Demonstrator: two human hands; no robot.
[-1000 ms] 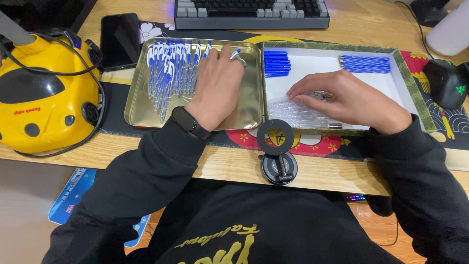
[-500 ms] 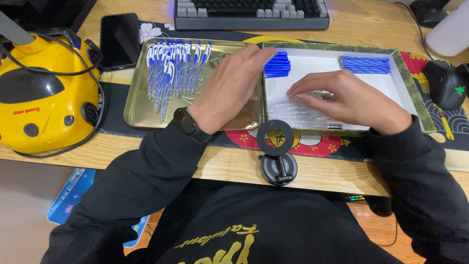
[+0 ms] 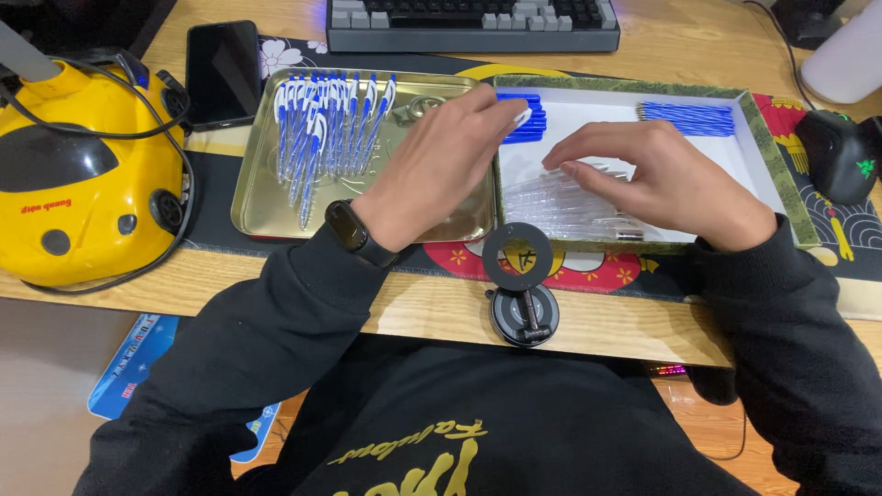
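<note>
My left hand [image 3: 441,165] stretches across the right edge of the gold metal tray [image 3: 248,211], its fingertips on a small heap of blue pen pieces [image 3: 533,129] in the white box tray [image 3: 763,170]. Whether it grips one is hidden. My right hand [image 3: 671,179] hovers low in that box, fingers curled and pinching at a pile of clear pen barrels [image 3: 560,207]. A bundle of blue refills [image 3: 689,118] lies at the box's far side. Several white-and-blue pens [image 3: 326,129] lie in a row in the gold tray.
A yellow rounded device [image 3: 83,174] with black cables stands at the left, with a dark phone [image 3: 220,73] beside it. Behind the trays is a keyboard [image 3: 473,23]. A black mouse [image 3: 841,152] sits at the right. A round black stand [image 3: 519,285] is at the desk's near edge.
My left hand has swung right, from the pens in the gold tray to the blue pieces in the white box. My right hand has lifted slightly off the clear barrels.
</note>
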